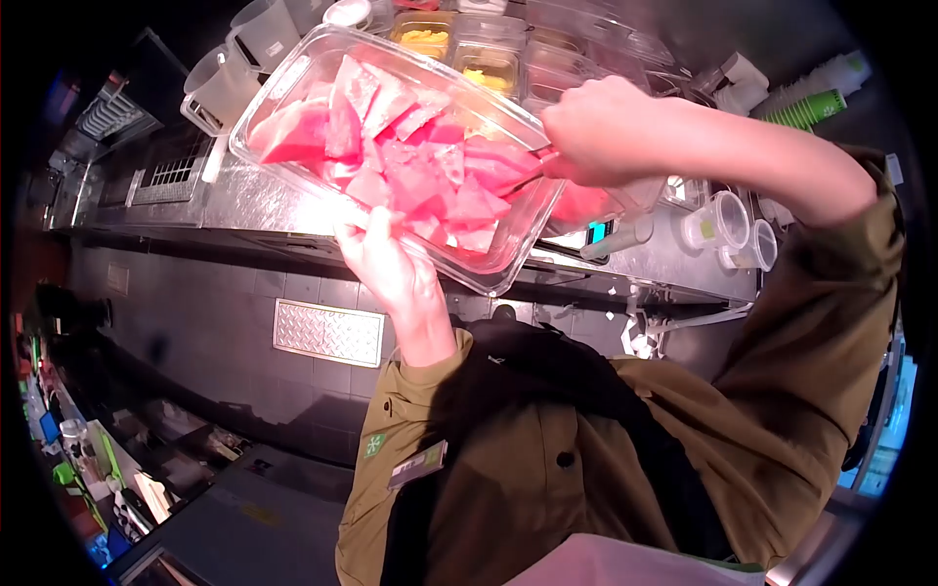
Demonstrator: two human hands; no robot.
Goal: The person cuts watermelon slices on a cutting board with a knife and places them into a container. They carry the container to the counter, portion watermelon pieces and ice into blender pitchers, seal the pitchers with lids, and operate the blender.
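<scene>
A clear rectangular container [508, 256] full of pink-red watermelon pieces [410, 181] is held tilted above the counter. My left hand [386, 259] grips its near long side, thumb over the rim. At the container's right end my right hand [596, 132] is closed around a thin utensil, its tip among the fruit; its kind is mostly hidden. Just below that hand, partly behind the container, more red fruit [581, 203] shows in a clear vessel. A digital scale with a lit display [598, 232] sits beside it.
Clear tubs with yellow food [425, 39] line the counter's back. Translucent pitchers [220, 88] stand at left. Clear plastic cups [718, 223] are near the counter's right edge, with stacked green cups [806, 109] behind. A metal floor plate [328, 332] lies below.
</scene>
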